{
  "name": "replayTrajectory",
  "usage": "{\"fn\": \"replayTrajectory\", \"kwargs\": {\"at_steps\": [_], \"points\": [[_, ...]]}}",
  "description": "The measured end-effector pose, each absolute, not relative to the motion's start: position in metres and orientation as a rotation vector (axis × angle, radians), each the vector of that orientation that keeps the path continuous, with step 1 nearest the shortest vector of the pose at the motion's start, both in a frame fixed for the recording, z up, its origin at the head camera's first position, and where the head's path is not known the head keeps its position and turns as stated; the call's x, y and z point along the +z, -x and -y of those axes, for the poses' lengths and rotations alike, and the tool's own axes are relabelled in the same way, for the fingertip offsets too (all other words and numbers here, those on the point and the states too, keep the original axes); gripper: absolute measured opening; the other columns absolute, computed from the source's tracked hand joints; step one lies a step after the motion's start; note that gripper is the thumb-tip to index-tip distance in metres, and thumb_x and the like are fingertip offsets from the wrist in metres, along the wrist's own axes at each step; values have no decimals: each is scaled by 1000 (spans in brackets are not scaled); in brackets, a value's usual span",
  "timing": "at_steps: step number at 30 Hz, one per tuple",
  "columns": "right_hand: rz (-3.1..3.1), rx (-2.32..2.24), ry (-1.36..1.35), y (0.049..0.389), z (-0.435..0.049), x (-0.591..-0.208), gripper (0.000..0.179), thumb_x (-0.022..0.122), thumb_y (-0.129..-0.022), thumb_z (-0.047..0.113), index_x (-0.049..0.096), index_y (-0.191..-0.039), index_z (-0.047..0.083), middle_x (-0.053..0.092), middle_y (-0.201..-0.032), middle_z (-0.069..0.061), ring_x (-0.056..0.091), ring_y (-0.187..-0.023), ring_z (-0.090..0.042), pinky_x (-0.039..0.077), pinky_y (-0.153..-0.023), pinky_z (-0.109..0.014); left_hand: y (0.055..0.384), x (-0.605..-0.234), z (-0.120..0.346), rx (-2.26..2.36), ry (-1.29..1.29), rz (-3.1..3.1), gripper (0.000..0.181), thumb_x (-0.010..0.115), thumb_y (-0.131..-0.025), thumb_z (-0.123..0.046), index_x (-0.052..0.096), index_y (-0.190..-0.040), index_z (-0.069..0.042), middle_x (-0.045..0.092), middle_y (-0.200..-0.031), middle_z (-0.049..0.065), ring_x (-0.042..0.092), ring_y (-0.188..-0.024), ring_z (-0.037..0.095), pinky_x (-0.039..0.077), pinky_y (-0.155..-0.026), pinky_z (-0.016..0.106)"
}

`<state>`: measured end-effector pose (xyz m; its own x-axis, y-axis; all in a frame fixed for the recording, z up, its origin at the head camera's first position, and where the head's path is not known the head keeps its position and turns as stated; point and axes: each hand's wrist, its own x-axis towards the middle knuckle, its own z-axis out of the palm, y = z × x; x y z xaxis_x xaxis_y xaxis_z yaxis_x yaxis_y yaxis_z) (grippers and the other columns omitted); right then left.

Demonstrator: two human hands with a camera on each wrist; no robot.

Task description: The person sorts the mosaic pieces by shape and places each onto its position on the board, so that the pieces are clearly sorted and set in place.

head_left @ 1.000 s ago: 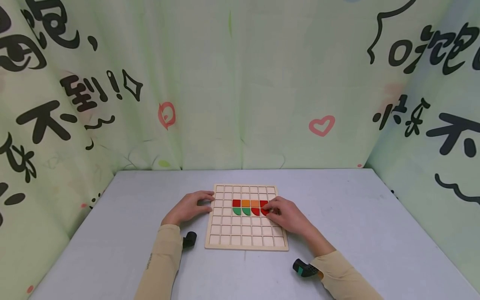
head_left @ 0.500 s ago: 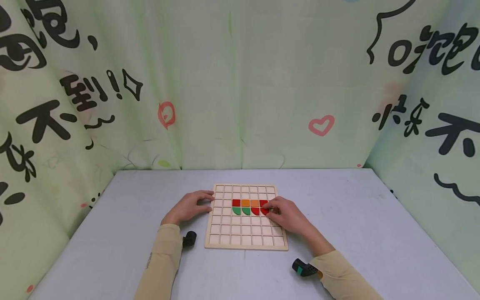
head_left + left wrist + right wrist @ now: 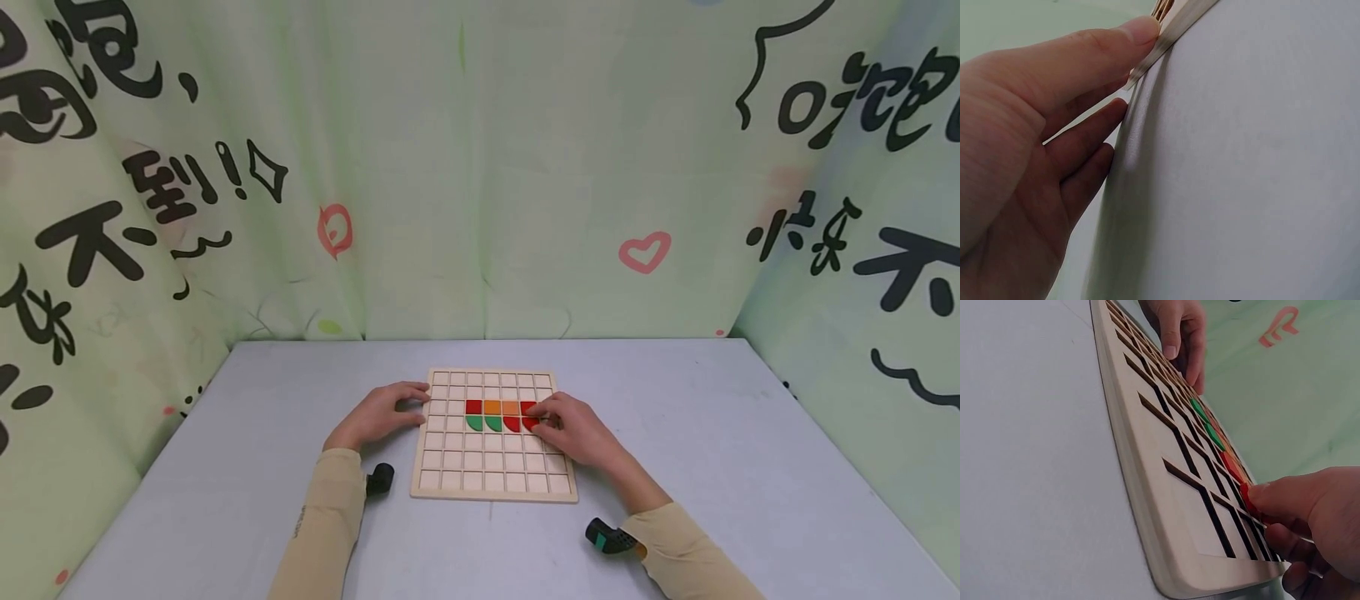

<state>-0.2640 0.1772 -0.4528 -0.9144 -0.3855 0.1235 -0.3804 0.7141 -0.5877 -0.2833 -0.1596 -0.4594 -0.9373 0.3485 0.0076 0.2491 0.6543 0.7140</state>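
Note:
A wooden grid board [image 3: 492, 483] lies on the table with two short rows of flat coloured pieces in its cells. The upper row has red squares at its ends and orange squares [image 3: 492, 407] between. Below are green quarter-circle pieces [image 3: 474, 423] and red ones [image 3: 512, 424]. My right hand [image 3: 577, 429] pinches the rightmost red quarter-circle piece [image 3: 1247, 499] at its cell, thumb against it, fingers covering part of it. My left hand [image 3: 380, 414] rests at the board's left edge. In the left wrist view its thumb [image 3: 1138, 31] touches the rim, fingers extended.
The white table [image 3: 262, 433] ends at a pale green curtain [image 3: 420, 167] with black lettering behind and at both sides. Black wrist cameras [image 3: 380, 479] sit at the sleeves, close to the table. Bare cells of the board surround the coloured pieces.

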Motion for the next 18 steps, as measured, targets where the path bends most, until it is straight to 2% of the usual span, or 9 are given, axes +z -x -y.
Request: {"fn": "replayTrajectory", "kwargs": {"at_steps": [18], "points": [[-2941, -1000, 672, 264, -177, -459, 19, 70, -88, 6, 73, -107, 8, 64, -102, -2, 51, -79, -12, 48, -70, -27, 283, -460, 160, 1165, -509, -2743, 34, 75, -87, -17, 68, -120, -8, 54, -141, 4, 41, -137, 29, 35, -113, 44]]}}
